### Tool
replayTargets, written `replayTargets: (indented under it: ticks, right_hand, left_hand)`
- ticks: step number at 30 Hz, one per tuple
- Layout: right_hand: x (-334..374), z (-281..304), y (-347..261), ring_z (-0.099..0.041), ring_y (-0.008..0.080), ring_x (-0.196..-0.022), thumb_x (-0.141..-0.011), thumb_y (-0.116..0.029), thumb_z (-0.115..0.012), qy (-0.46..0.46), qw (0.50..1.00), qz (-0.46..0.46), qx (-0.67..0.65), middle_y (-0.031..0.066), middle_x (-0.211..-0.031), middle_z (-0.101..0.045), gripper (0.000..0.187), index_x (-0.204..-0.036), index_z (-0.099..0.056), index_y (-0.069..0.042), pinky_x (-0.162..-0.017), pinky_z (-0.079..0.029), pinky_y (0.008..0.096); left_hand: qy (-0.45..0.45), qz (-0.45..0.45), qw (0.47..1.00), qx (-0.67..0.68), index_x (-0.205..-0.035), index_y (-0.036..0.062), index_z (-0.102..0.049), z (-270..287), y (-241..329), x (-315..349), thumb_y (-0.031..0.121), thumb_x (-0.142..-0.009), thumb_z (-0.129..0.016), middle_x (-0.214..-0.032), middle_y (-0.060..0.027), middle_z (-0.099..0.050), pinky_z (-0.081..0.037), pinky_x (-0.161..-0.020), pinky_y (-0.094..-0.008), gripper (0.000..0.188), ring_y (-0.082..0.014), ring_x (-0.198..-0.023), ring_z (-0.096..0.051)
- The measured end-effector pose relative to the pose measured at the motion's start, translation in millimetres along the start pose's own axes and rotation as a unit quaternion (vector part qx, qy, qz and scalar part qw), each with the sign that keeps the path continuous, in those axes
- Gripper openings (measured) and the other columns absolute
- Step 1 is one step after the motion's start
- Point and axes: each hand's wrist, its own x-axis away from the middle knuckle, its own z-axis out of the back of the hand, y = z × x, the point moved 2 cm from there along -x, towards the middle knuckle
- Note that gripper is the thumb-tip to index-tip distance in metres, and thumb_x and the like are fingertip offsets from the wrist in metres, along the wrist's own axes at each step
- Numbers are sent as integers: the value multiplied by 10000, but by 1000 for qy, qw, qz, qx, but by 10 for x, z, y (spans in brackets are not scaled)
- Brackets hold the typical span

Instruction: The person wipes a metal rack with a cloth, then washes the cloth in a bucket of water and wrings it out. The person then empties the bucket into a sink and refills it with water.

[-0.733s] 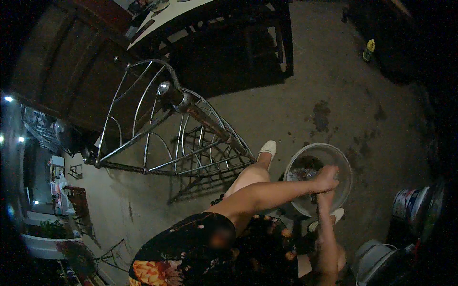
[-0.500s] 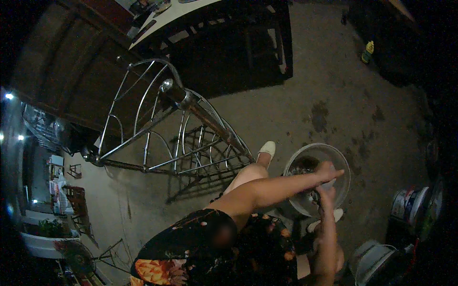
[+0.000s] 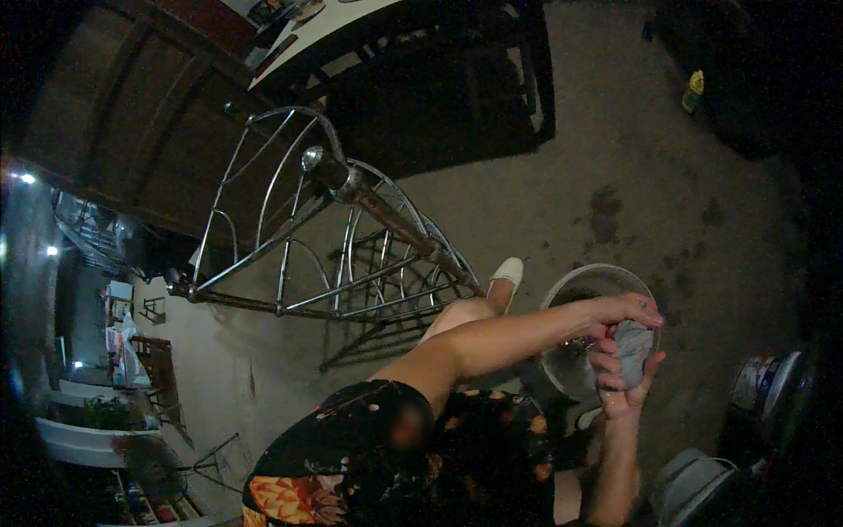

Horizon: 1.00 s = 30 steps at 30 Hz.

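A bunched grey cloth (image 3: 631, 352) is squeezed between my two hands above a round bucket (image 3: 555, 303). My left hand (image 3: 622, 311) closes over the cloth's far end. From below, my right hand (image 3: 625, 397) grips the cloth, its fingers curled round one side and its thumb up the other. Something dark and shiny shows inside the bucket beside my hands; I cannot tell what it is. My forearms and hands hide part of the bucket's rim and inside.
A metal rack (image 3: 369, 202) of curved bars stands to the left. Beyond it is a dark table (image 3: 421, 97). A yellow-green bottle (image 3: 693, 92) stands far right. Another bucket (image 3: 694, 483) and a pale tub (image 3: 762, 382) sit near right. Wet patches (image 3: 606, 211) mark the floor.
My hands have risen and shifted slightly right with the cloth, which now shows plainly as a grey bundle. The whole view has shifted a little.
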Motion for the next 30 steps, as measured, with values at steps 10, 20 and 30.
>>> replayTargets:
  ticks: [10,20,30]
  right_hand:
    - [-206,730,-58,-516,128,-655,-791,-188,-607,260,875,49,405,31,-811,-560,210,-957,-551,-71,-439,-366,233]
    - [-392,1836,-260,-512,143,-599,-781,-256,-589,262,792,245,494,58,-759,-551,262,-894,-515,-31,-421,-355,256]
    - [-327,1909,-303,-443,180,-418,-709,-182,-570,349,699,281,558,96,-597,-503,218,-776,-483,6,-373,-324,294]
  left_hand:
    - [115,-89,892,-428,-657,48,-591,239,-330,-277,339,-681,-723,-681,-60,-606,-443,-620,-335,321,-178,-675,-569]
    - [212,-177,854,-440,-702,-26,-605,233,-474,-152,141,-646,-595,-706,-196,-607,-464,-641,-378,176,-293,-701,-609]
    - [319,-152,846,-399,-634,-17,-585,482,-834,-335,152,-649,-603,-611,-175,-576,-452,-604,-384,171,-276,-581,-560]
